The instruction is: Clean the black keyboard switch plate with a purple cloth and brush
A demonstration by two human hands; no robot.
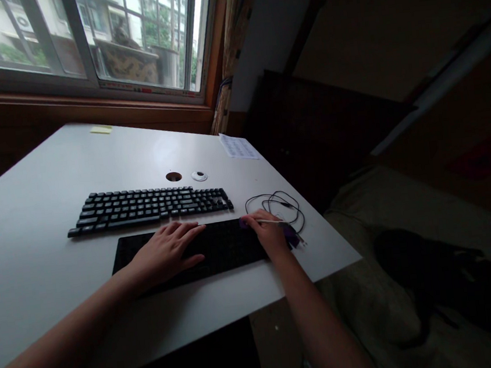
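Note:
A long black keyboard-shaped panel lies near the desk's front edge; its surface is too dark to make out. My left hand rests flat on its left part, fingers spread and holding nothing. Over the panel's right end, my right hand is closed around a thin pale stick. Purple material shows at the fingertips, and more purple material sticks out beyond the hand; whether they are one piece I cannot tell. Just behind lies a black keyboard with its keys.
A black cable loops on the white desk to the right. Behind the keyboard are a round hole and a small round disc. Printed paper and yellow sticky notes lie farther back. A dark bundle rests on the bed.

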